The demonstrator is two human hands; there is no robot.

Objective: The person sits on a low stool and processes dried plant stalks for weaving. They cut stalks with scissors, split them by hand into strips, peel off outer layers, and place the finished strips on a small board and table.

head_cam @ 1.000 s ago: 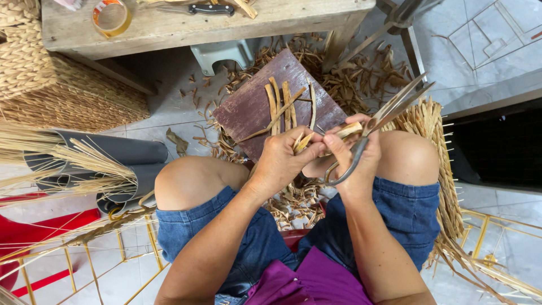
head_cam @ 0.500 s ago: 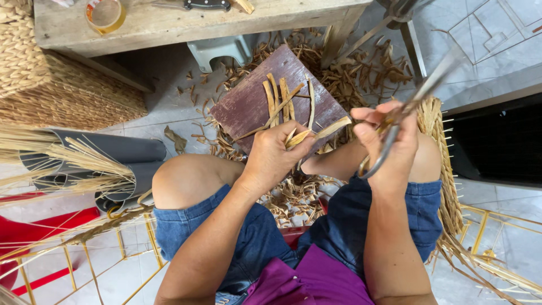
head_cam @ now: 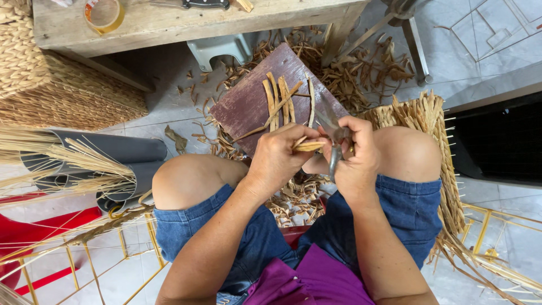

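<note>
My left hand [head_cam: 280,157] pinches a short tan reed strip [head_cam: 309,146] between thumb and fingers, above my knees. My right hand [head_cam: 354,153] grips metal scissors [head_cam: 334,138] by the handles, with the blades pointing up and left over the strip's end. Just beyond both hands lies a dark red wooden board [head_cam: 248,104] with several cut reed strips [head_cam: 279,101] lying on it.
Reed scraps [head_cam: 361,62] litter the floor around the board. A wooden bench [head_cam: 158,22] holds a tape roll [head_cam: 104,12] and a tool. Woven baskets [head_cam: 39,85] stand at left, grey tubes with straw [head_cam: 96,161] beside my knee, a woven piece [head_cam: 423,116] on the right.
My right hand has swung the scissors from pointing up and right back in toward my left hand, over the strip. My left hand has stayed in place.
</note>
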